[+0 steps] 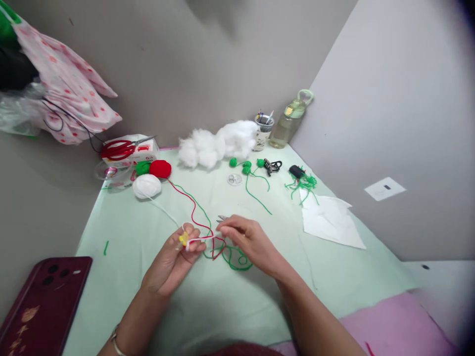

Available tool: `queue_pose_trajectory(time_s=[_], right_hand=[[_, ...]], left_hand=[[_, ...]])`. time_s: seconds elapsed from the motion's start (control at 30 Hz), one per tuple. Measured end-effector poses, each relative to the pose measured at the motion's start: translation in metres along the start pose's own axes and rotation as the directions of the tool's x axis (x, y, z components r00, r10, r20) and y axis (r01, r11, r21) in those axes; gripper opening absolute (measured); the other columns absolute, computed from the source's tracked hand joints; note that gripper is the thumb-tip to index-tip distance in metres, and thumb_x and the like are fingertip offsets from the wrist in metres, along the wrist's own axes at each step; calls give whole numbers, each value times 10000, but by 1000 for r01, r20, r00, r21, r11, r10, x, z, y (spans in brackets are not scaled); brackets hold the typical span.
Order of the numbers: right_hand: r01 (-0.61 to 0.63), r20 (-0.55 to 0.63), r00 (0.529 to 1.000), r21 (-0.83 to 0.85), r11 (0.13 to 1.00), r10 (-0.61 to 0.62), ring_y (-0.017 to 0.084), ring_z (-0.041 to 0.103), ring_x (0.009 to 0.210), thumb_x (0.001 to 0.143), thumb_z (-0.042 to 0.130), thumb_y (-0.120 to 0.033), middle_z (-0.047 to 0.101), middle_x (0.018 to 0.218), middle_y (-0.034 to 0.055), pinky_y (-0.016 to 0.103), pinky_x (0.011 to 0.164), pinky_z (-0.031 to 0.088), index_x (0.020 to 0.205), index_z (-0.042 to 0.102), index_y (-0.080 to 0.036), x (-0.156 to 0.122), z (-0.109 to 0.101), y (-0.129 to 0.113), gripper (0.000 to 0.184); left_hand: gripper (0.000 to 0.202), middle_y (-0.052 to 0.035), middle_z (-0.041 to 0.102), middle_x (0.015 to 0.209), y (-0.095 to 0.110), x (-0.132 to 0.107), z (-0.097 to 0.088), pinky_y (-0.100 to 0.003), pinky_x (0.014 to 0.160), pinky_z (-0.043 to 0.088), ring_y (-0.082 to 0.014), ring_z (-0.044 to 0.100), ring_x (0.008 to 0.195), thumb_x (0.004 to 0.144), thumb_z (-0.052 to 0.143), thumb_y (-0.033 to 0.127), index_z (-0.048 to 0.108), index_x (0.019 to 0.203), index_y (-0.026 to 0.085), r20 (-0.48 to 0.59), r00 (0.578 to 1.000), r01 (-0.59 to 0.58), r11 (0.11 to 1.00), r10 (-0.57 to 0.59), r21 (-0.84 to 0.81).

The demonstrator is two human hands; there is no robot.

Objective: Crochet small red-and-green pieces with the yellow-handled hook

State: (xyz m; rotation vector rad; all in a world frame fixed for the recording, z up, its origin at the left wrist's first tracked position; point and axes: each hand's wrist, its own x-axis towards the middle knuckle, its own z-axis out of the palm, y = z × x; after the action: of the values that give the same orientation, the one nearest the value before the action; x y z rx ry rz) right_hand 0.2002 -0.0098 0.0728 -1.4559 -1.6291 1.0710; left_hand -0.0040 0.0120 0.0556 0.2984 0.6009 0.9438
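My left hand [176,259] pinches a small yarn piece with a yellow bit [183,239] and some red and white on it; the fingers cover much of it. A strand of white yarn [202,239] runs taut from this piece to my right hand [247,240], whose thumb and fingers are closed on it. Beside the right fingertips shows a grey pointed metal tip [221,218]; whether the hand holds it I cannot tell. Red yarn [193,210] and loops of green yarn [237,267] lie under and between the hands. The white strand leads back to a white yarn ball [147,187].
Behind are a red yarn ball [161,169], red-handled scissors [118,150] on a box, white stuffing [218,146], a pen cup [263,131] and a bottle [285,123]. Green yarn balls [246,169] and white paper [330,222] lie right; a dark red phone [46,301] lies left.
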Motion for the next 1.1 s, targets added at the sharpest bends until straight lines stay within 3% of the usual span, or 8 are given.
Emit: queue_pose_trajectory(time_s=[0.13, 0.2, 0.4, 0.5, 0.57, 0.67, 0.8, 1.1], right_hand=[[-156, -108, 988, -656, 738, 112, 235, 660, 1001, 1006, 635, -207, 699, 1112, 107, 326, 790, 492, 1135, 704, -195, 10, -5, 17, 146], [-161, -95, 986, -718, 677, 134, 272, 641, 1045, 974, 649, -148, 682, 1094, 132, 333, 772, 477, 1046, 707, -182, 14, -2, 24, 98], [-172, -114, 985, -674, 719, 129, 235, 624, 903, 1053, 452, -141, 657, 1057, 144, 337, 727, 451, 994, 670, -160, 16, 1, 31, 227], [-140, -101, 989, -464, 875, 105, 145, 572, 710, 1109, 354, -234, 629, 898, 46, 287, 679, 449, 1076, 643, -176, 10, -4, 21, 296], [-112, 8, 994, 75, 991, 111, 114, 462, 565, 1118, 356, -391, 515, 692, -35, 258, 568, 391, 1063, 640, -186, 5, -2, 10, 354], [-254, 303, 949, 551, 795, 93, 59, 300, 484, 1028, 525, -579, 482, 709, -56, 237, 455, 242, 997, 662, -173, -2, 10, -2, 430], [-400, 465, 882, 646, 650, 80, 44, 245, 489, 886, 702, -678, 405, 658, -92, 222, 443, 180, 877, 625, -182, -5, 34, -3, 501], [-386, 418, 899, 610, 692, 133, 62, 241, 503, 959, 530, -743, 449, 656, -67, 249, 470, 195, 815, 596, -190, -7, 46, -4, 576]], left_hand=[[496, 102, 525, 720, 4, 2, -3, -183, 619, 487, 4, 474, 488, 621, 1022, 134, 558, 792, 163, -34, 999, -16, 990, 11, -137], [509, 110, 516, 727, 5, 2, -5, -184, 619, 488, 7, 489, 481, 627, 1004, 84, 541, 818, 173, -39, 999, -10, 983, 2, -186], [462, 109, 518, 733, 5, 4, -9, -204, 654, 508, -6, 532, 497, 704, 898, -17, 519, 871, 188, -64, 998, -27, 966, 11, -258], [427, 105, 526, 726, 5, 6, -10, -214, 665, 508, -20, 534, 508, 755, 845, -20, 492, 852, 201, -79, 996, -53, 967, 34, -248], [406, 101, 529, 719, 5, 7, -10, -217, 656, 497, -31, 534, 520, 792, 813, -14, 474, 832, 207, -96, 994, -75, 968, 53, -239], [386, 99, 526, 703, 4, 8, -10, -230, 663, 501, -49, 542, 547, 815, 814, 10, 483, 824, 207, -106, 992, -88, 974, 67, -210], [409, 95, 535, 683, 3, 7, -12, -251, 633, 513, -97, 595, 626, 769, 902, 89, 514, 819, 210, -64, 994, -97, 988, 90, -123], [419, 82, 544, 684, 1, 6, -7, -239, 566, 482, -117, 620, 635, 739, 934, 160, 526, 817, 213, -71, 993, -98, 994, 95, -40]])
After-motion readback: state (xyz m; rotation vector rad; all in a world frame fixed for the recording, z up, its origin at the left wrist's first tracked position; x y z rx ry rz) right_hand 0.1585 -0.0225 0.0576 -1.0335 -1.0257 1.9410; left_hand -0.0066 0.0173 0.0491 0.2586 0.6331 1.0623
